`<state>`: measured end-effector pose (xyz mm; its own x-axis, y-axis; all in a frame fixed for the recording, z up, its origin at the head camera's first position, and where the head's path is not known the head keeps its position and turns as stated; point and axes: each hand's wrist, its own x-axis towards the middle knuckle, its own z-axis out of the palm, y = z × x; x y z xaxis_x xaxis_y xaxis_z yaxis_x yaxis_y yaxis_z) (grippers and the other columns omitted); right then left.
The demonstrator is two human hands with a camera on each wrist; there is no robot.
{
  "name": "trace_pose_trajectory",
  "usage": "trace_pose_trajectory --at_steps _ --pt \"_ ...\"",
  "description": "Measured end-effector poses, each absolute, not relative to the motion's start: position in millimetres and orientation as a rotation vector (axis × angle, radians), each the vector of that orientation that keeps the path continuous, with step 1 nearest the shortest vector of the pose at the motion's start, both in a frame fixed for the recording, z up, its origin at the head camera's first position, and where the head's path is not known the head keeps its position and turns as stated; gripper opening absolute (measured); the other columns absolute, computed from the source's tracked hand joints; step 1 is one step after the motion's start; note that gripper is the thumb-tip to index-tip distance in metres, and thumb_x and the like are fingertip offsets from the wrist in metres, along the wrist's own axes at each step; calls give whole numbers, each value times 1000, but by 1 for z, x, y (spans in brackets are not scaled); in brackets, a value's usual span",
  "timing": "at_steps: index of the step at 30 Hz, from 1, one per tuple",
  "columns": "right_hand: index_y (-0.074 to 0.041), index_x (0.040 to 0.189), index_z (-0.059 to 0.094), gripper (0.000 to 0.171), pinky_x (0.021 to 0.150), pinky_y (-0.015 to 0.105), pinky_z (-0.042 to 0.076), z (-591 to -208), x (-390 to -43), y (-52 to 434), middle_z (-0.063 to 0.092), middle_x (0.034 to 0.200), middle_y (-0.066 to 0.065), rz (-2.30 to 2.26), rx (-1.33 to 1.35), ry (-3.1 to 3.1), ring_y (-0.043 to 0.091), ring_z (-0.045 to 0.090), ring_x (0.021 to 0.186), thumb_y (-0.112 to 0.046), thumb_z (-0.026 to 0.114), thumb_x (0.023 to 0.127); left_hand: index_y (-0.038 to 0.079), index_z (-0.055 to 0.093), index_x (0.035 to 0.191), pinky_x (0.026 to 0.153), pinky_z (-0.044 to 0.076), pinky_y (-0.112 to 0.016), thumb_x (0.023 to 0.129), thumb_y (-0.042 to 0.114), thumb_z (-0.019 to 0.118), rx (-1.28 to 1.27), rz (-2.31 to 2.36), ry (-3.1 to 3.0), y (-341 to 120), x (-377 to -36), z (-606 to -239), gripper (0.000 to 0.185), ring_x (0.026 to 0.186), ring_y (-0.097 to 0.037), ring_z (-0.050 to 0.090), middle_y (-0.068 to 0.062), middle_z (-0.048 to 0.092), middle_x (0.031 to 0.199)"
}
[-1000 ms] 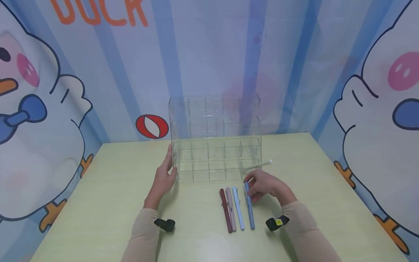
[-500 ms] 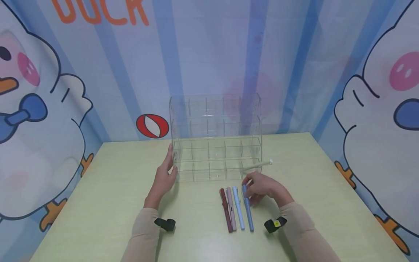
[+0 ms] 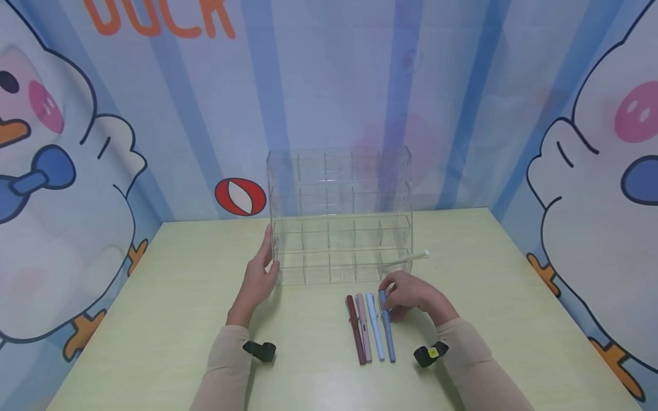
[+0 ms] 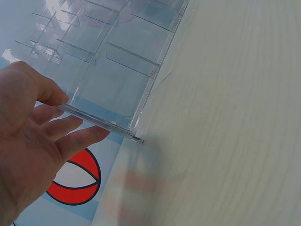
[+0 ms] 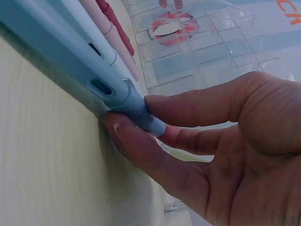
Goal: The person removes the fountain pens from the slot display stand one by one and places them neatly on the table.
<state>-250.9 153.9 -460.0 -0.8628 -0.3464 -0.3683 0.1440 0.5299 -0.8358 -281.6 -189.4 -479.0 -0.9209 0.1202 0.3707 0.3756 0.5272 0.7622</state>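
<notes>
So the right hand (image 3: 411, 297) has its thumb and fingers pinched around the top end of a blue pen (image 3: 386, 326), and the wrist view shows it pretty clearly: fingertips (image 5: 155, 101) on one side of the barrel, thumb underneath, pen end (image 5: 141, 115) squeezed between them. That pen is the rightmost of four lying side by side on the pale green table (image 3: 154, 297), just in front of a clear acrylic organizer (image 3: 339, 217). Going left from it there's a light blue pen (image 3: 374, 326), then a pink pen (image 3: 362, 328), then a dark red pen (image 3: 354, 330), all pretty much parallel and close together, pointing toward the person. The blue one looks like it's mostly lying on the table, can't really tell if the gripped end is lifted off it. The left hand (image 3: 259, 274) is over at the left edge of the organizer with fingers mostly straight, resting against the side wall; in the left wrist view the fingers (image 4: 61, 136) sit right along the bottom corner of the clear wall (image 4: 101, 122), thumb up by the wall, nothing actually gripped. A white pen (image 3: 408, 258) sticks out of the organizer's right side in the lowest row. Both wrists have little black camera mounts (image 3: 259, 351) strapped on over beige sleeves (image 3: 221, 371). Background is a blue striped cartoon duck backdrop (image 3: 77, 171).
</notes>
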Motion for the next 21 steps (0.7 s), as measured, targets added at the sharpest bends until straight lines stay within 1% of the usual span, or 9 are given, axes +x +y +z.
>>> trace_pose_trajectory --at_steps 3,11,18,21 --pt "4 108 54 36 55 38 53 -461 -251 154 59 81 16 -1280 -169 2293 28 64 62 5 64 73 40 0 144 99 31 -40 90 2 47 -419 -1344 -2499 -190 -282 -479 80 129 -17 29 10 14 148" --pt "2 104 57 33 54 36 53 -463 -252 152 59 81 13 -1204 -155 2371 24 63 61 4 64 72 40 1 144 99 31 -40 90 2 47 -412 -1354 -2498 -189 -281 -477 80 129 -17 29 10 15 148" --pt "3 103 57 32 54 35 53 -461 -251 152 58 82 14 -1175 -125 2397 24 63 61 4 64 72 40 1 144 98 32 -42 90 2 46 -415 -1371 -2493 -189 -279 -476 79 128 -20 31 4 17 149" --pt "3 105 56 31 54 35 53 -460 -251 152 58 83 13 -1168 -125 2401 24 63 60 2 64 74 40 0 143 98 32 -42 91 3 46 -411 -1369 -2501 -189 -278 -475 79 128 -20 31 7 16 148"
